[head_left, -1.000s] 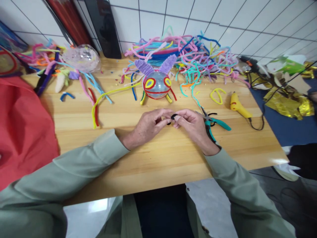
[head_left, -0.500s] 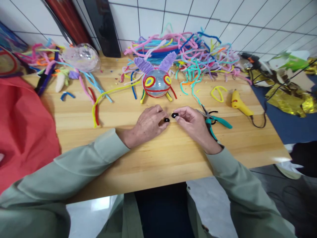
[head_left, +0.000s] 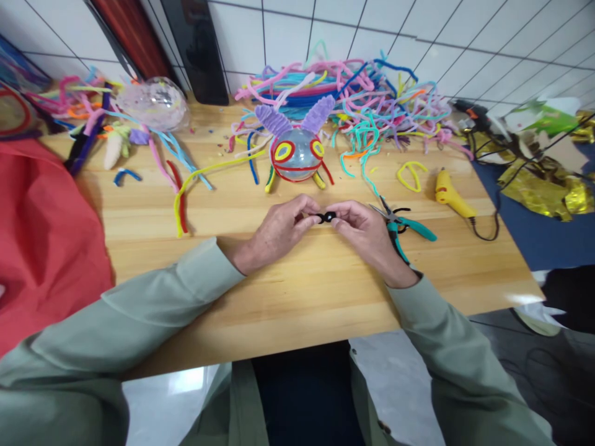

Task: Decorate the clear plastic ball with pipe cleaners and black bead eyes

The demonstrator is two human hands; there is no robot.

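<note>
Above the table, my left hand (head_left: 290, 228) pinches a small black pipe cleaner coil (head_left: 320, 218) between thumb and fingertips. My right hand (head_left: 362, 234) grips a second black coil (head_left: 330, 216) with a pale spot at its middle. The two coils are side by side and seem to touch. Just behind my hands stands a clear ball figure (head_left: 297, 162) with purple fuzzy ears, yellow-and-red ringed eyes and a red band. Teal-handled pliers (head_left: 400, 224) lie beside my right hand, with bits of black pipe cleaner by them.
A tangled heap of coloured pipe cleaners (head_left: 344, 87) lies against the tiled wall. To the right are a yellow glue gun (head_left: 452, 195) with its cord and a bent yellow pipe cleaner (head_left: 411, 176). Red cloth (head_left: 46, 235) covers the table's left end. A clear ball (head_left: 153, 104) sits at the back left.
My left hand has lifted its black coil slightly up and to the right, bringing it against the one in my right hand. The right hand has barely moved.
</note>
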